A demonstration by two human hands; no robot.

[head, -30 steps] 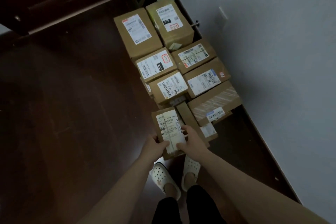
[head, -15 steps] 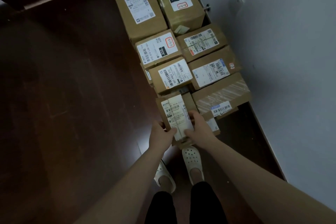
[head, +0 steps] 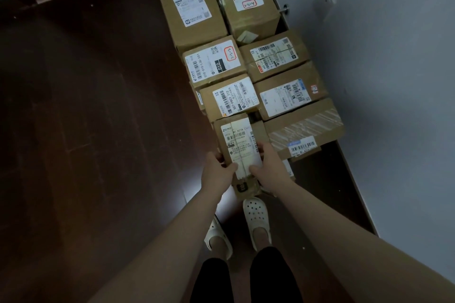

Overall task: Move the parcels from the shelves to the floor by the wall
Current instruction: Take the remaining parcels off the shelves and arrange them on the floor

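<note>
The placing step was in hand. Both hands gripped one parcel [head: 240, 145]: the left hand [head: 216, 172] curled round its left edge and the right hand [head: 270, 165] round its right edge, with the thumbs on the labelled top face. The parcel sat at the near end of a double row [head: 246, 32] of parcels laid on the floor [head: 98, 130] along the wall [head: 394, 81]. Its far end lay close to, perhaps touching, the labelled box [head: 229, 98] ahead. The taped box [head: 302, 128] was just beside it on the right. Whether the parcel already rested on a surface or was held clear of it could not be told. Judged from this layout, most of the row was already built and this parcel was being added to it. The next move called for lowering the parcel flat and squaring it against its neighbours, then opening both hands and drawing them back without dragging the parcel. The shelves were out of view.
</note>
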